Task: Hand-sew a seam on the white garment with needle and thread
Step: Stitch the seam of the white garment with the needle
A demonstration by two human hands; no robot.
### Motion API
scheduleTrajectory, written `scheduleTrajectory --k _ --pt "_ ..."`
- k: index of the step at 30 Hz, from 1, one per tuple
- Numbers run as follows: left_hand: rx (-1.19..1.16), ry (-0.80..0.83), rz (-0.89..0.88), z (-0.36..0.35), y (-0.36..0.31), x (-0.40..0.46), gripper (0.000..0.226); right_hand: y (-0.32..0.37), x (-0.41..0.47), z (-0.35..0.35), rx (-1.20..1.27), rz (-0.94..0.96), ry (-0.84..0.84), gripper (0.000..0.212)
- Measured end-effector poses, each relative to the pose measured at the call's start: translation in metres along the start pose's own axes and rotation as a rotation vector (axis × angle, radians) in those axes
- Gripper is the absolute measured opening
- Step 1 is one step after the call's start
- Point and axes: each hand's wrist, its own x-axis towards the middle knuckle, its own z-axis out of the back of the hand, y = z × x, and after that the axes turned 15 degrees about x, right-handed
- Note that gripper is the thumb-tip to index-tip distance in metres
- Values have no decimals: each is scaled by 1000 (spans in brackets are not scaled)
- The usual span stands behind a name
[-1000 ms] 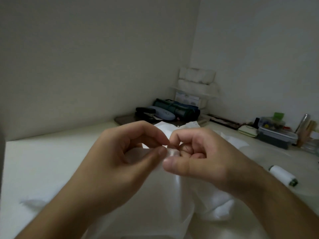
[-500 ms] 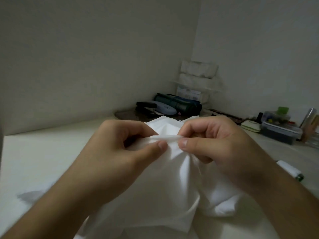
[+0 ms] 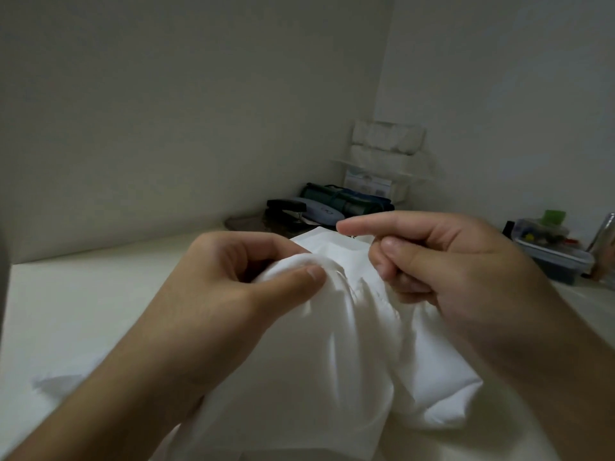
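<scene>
The white garment [image 3: 332, 361] lies bunched on the table in front of me. My left hand [image 3: 233, 294] pinches a raised fold of it between thumb and fingers. My right hand [image 3: 466, 271] hovers just right of that fold, index finger pointing left, thumb against the curled middle fingers. Its lower fingers touch the cloth. I cannot make out a needle or thread. The white thread spool is hidden behind my right arm.
The white table [image 3: 83, 311] stretches to the left. In the back corner sit a black stapler [image 3: 286, 206], a dark green pouch [image 3: 346, 202] and stacked tissue packs [image 3: 387, 141]. A lidded plastic box [image 3: 552, 254] of small items stands at the right.
My right hand let go of the fold and drew right and slightly up, with the index finger straightening. My left hand kept its pinch on the fabric.
</scene>
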Motion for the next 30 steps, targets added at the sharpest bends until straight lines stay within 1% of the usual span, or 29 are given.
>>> scheduleTrajectory --k 2,4,7,9,17,23,26,30 --pt "3 6 -8 0 1 0 23 3 -1 -4 16 65 26 42" --pt "9 15 -15 1 1 0 23 5 -2 -7 57 98 44 33" --pt "9 20 -17 0 1 0 24 7 -4 -9 67 97 70 18" --pt "4 25 -18 0 1 0 24 7 -6 -11 60 75 93 14" --pt "-4 41 -34 1 0 -2 22 0 -5 -14 -7 72 97 13" --pt "13 33 -42 -1 -1 -2 21 -1 -2 -14 142 -113 107 18" --pt "25 35 -49 -1 0 -2 21 3 -1 -14 194 -204 87 26" --pt "31 38 -51 0 1 -2 22 10 3 -13 152 -311 78 33"
